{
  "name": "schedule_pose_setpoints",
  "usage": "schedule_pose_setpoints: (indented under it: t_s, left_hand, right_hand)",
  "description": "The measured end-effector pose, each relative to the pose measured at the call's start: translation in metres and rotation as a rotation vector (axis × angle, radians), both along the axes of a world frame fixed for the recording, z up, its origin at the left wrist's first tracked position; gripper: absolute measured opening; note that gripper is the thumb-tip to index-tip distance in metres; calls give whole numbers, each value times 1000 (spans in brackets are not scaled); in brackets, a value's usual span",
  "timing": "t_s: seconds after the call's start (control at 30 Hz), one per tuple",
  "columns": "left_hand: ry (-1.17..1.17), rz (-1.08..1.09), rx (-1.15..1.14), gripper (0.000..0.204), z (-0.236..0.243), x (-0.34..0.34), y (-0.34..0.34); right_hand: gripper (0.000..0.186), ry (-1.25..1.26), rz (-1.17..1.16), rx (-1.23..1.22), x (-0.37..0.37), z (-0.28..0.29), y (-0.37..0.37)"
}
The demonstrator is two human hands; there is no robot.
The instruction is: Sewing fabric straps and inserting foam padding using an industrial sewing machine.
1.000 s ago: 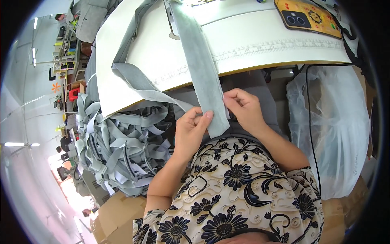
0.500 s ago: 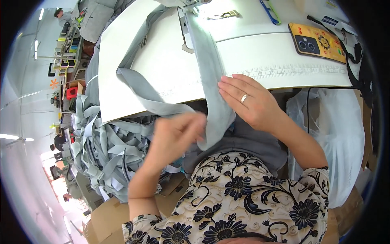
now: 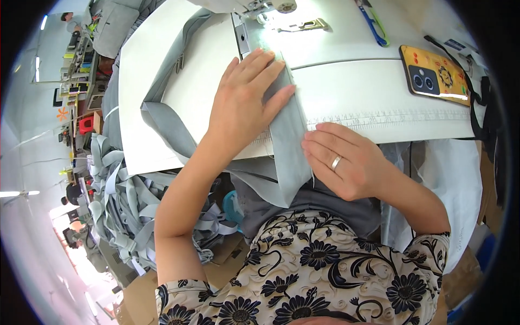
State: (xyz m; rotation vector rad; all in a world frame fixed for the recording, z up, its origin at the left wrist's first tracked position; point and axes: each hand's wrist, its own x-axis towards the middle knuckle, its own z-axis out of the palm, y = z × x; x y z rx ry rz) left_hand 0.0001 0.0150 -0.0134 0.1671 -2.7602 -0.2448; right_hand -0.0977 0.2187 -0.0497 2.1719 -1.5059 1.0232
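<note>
A long grey fabric strip (image 3: 288,157) runs from under the sewing machine head (image 3: 257,6) down over the front edge of the white table (image 3: 374,127). My left hand (image 3: 246,103) lies on it just below the machine, fingers stretched out flat and thumb apart. Lower down, at the strip's right edge, my right hand (image 3: 344,162) grips it, fingers together and thumb hidden, a ring showing. A second grey band (image 3: 168,122) loops over the tabletop to the left, with a metal zipper pull on it. A metal attachment (image 3: 303,26) lies beside the machine.
An orange-cased phone (image 3: 433,76) and blue-green tool (image 3: 374,27) lie right. A pile of grey strips (image 3: 119,206) hangs left, near a blue container (image 3: 233,211) and cardboard (image 3: 141,298). A plastic bag (image 3: 449,200) is below the table's right. Other people appear far left.
My left hand has left the strip's lower end and moved up near the machine, spreading flat. My right hand shifted along the strip's right edge. The view has shifted slightly, showing more tabletop.
</note>
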Motion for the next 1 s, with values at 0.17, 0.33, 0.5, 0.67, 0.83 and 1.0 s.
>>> schedule_pose_setpoints:
  t_s: [0.17,0.33,0.5,0.67,0.83,1.0]
  left_hand:
    - [-41,15,-55,39,8,6,8]
    - [-50,17,20,34,15,-5,-7]
    - [-29,9,43,30,7,10,8]
    - [-9,59,-11,26,6,3,1]
    - [86,86,79,24,-8,-24,-26]
    - [66,201,269,27,1,-14,-25]
  right_hand:
    - [34,35,15,33,6,10,5]
    - [34,17,-23,71,-1,19,-14]
    - [33,70,-44,102,-8,17,-21]
    - [24,57,-44,86,-31,17,-53]
    - [9,159,-148,131,-55,12,-82]
    - [18,-106,-267,37,-29,5,-72]
